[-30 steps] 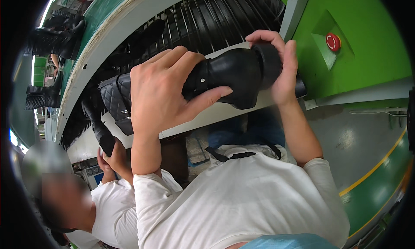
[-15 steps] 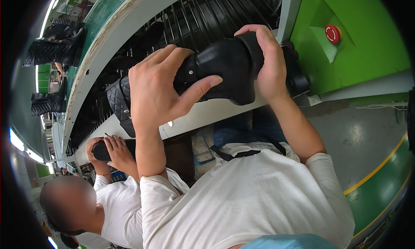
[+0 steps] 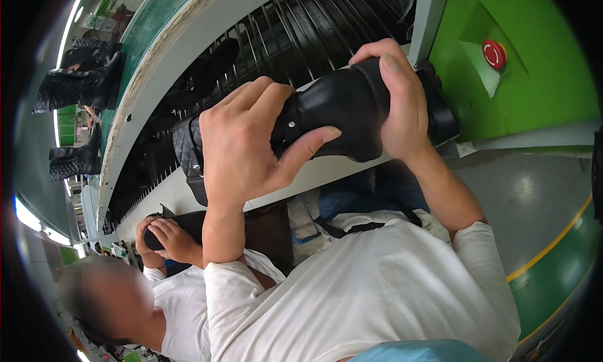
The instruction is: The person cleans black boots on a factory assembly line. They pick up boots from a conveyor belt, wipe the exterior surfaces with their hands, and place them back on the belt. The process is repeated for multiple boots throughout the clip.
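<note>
Two bare hands hold one boot: the left hand [image 3: 248, 142] wraps round its ankle, thumb pressed on the near side, and the right hand [image 3: 405, 110] curls round the sole end. The tall black leather boot [image 3: 342, 104], with a bumpy quilted leg, a strap and a shiny silver stud, lies sideways between them, over a long white ledge [image 3: 314, 176]. Far left, more black quilted boots [image 3: 81, 88] are by a long green table [image 3: 143, 26] with a pale edge. Next, a person in a white shirt [image 3: 185, 305] holds a dark thing. Thin shiny metal rods [image 3: 270, 32] stand behind the boot. On the right there's a big bright green panel [image 3: 546, 104] with a round red button [image 3: 494, 54].
</note>
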